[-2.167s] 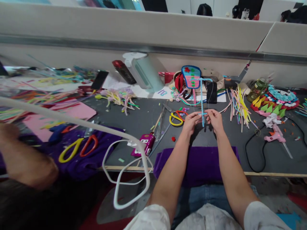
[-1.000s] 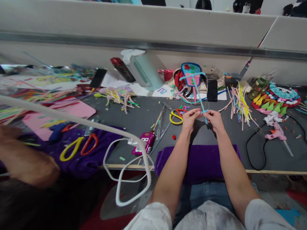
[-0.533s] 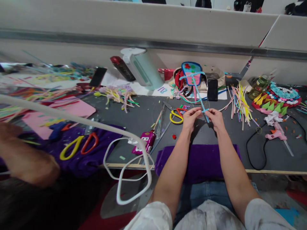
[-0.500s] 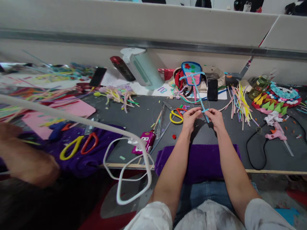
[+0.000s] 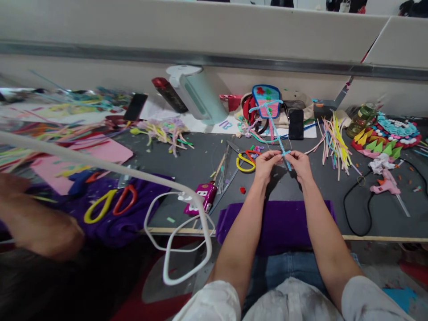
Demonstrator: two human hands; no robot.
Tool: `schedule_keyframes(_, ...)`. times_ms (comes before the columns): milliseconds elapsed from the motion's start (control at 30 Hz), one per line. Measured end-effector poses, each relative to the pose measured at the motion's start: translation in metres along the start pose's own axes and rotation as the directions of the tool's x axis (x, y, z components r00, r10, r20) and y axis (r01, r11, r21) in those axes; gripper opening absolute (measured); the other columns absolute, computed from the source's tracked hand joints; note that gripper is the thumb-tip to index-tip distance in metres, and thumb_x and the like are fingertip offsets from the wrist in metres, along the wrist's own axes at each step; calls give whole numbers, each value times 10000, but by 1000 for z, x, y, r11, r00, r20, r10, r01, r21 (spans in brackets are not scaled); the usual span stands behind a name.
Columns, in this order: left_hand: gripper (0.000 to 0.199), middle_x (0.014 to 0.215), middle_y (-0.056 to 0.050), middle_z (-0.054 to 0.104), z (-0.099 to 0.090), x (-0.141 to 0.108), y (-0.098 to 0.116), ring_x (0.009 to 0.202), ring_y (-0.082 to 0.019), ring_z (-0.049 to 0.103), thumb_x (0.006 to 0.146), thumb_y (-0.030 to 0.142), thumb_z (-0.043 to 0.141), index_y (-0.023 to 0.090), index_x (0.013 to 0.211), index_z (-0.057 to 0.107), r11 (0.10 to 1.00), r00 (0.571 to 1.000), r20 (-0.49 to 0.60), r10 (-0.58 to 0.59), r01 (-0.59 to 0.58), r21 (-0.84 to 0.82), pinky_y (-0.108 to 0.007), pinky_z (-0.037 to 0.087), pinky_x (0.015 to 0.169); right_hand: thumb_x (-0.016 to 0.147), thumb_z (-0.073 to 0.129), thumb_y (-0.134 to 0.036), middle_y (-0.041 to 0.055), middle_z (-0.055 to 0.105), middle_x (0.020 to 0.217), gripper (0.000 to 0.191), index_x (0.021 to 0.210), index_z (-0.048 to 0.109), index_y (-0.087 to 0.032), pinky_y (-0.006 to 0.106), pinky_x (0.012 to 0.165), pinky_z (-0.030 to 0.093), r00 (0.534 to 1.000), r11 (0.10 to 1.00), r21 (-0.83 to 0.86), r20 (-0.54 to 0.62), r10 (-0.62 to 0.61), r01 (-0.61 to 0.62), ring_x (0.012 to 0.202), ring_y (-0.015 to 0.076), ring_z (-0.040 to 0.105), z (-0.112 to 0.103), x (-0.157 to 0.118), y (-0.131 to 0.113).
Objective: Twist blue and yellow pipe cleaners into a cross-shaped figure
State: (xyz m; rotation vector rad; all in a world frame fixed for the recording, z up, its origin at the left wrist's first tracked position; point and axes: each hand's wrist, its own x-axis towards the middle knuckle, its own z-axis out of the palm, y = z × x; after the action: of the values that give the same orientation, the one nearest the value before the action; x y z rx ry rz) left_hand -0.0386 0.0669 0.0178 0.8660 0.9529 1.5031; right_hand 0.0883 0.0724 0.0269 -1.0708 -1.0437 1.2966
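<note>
Between my two hands is a light blue pipe cleaner (image 5: 275, 129), a long stem with a crosspiece at its far end and a short piece across it near my fingers. My left hand (image 5: 267, 164) pinches the short crosspiece from the left. From the other side my right hand (image 5: 298, 163) pinches it too, with the stem's lower end sticking out between them. Just left of my left hand lie scissors with yellow and red handles (image 5: 246, 162). A folded purple cloth (image 5: 287, 223) is under my forearms.
A bundle of pastel strips (image 5: 335, 145) and a pink glue gun (image 5: 388, 183) with a black cord lie to the right. A purple box (image 5: 203, 198), a mint kettle (image 5: 203, 96) and a white cable (image 5: 187, 189) are to the left. Another person's arm (image 5: 40, 223) rests at far left.
The view has shifted very slightly. Both hands keep their pinch on the blue pipe cleaner in nearly the same place.
</note>
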Motion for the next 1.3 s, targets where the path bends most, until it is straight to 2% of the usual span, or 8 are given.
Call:
schedule_keyframes(200,300,652,-8,657,1,-2,2,576,-115,599,533,304,831,146,759,711,1000,1000,-27,4,-4,28,-287,524,669,601,717,-431,-46,525,545,295,696,631,-165,213,472,306,1000,999,-41,14,-13,14,498,75,398,2,-2,0)
schedule_keyframes(400,299,642,-8,655,0,0,2,563,-116,594,512,298,838,148,738,712,999,999,-45,-1,2,35,-284,514,654,635,689,-455,-46,497,535,291,659,620,-174,213,462,296,997,992,-106,38,-61,64,488,75,383,1,0,4)
schedule_keyframes(567,288,670,-3,653,0,0,0,579,-106,584,542,273,819,150,779,711,1000,999,-33,20,-20,19,-290,506,685,632,697,-446,-55,487,527,287,709,629,-178,207,432,275,997,995,-80,55,-58,62,460,65,355,-1,3,7)
schedule_keyframes(733,307,692,13,639,-1,1,-1,606,-101,583,569,274,805,164,838,708,999,999,-23,30,-31,-9,-284,504,692,616,715,-422,-55,524,562,286,756,624,-190,201,415,285,992,998,-48,118,-38,44,443,56,366,0,2,7)
schedule_keyframes(900,375,770,0,639,0,-1,1,662,-103,591,595,314,801,174,929,701,1000,999,39,12,-11,-17,-255,513,666,603,726,-394,-55,530,551,271,729,607,-186,196,401,269,994,997,-39,92,-57,61,426,50,363,1,2,9)
schedule_keyframes(1067,436,753,-1,636,-2,1,0,653,-104,585,569,328,821,179,958,694,1000,999,27,22,-22,8,-246,517,650,608,722,-405,-60,526,559,279,740,598,-192,187,393,289,996,997,-52,76,-49,53,430,48,372,0,3,12)
schedule_keyframes(1300,344,818,-31,681,0,3,-6,635,-101,600,555,318,832,170,838,703,994,996,34,-81,84,-66,-232,486,596,599,725,-377,-64,525,550,255,727,600,-196,184,411,357,991,1000,-3,133,-12,13,452,58,429,6,0,11)
